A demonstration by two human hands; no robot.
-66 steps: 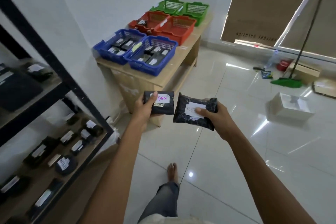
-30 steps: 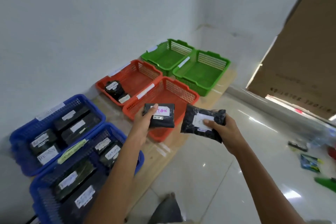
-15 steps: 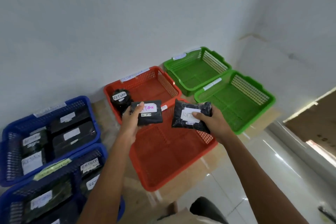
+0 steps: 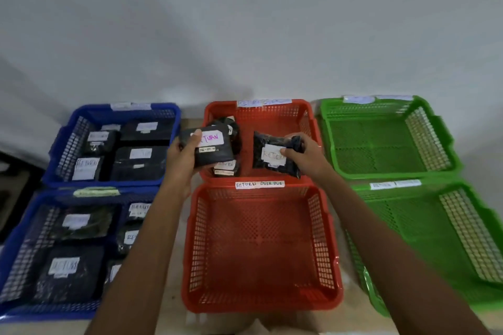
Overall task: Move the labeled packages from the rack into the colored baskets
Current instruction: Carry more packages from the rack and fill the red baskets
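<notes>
My left hand [image 4: 183, 159] grips a black package [image 4: 215, 151] with a white label reading RETURN in pink, held over the left side of the far red basket [image 4: 275, 114]. My right hand [image 4: 306, 155] grips a second black package [image 4: 272, 156] with a white RETURN label, over the right side of the same basket. Other black packages [image 4: 227, 168] lie in that basket under my left hand's package. The near red basket [image 4: 261, 299], tagged RETURN OVERDUE, holds nothing.
Two blue baskets [image 4: 114, 182] [image 4: 16, 236] on the left hold several labelled black packages. Two green baskets [image 4: 446, 160] [image 4: 484, 223] on the right hold nothing. All stand on a wooden table [image 4: 174, 304] against a white wall. The rack is out of view.
I have turned from the rack and stepped up to the table. Both hands, still holding their packages, now reach over the far red basket, seen square-on.
</notes>
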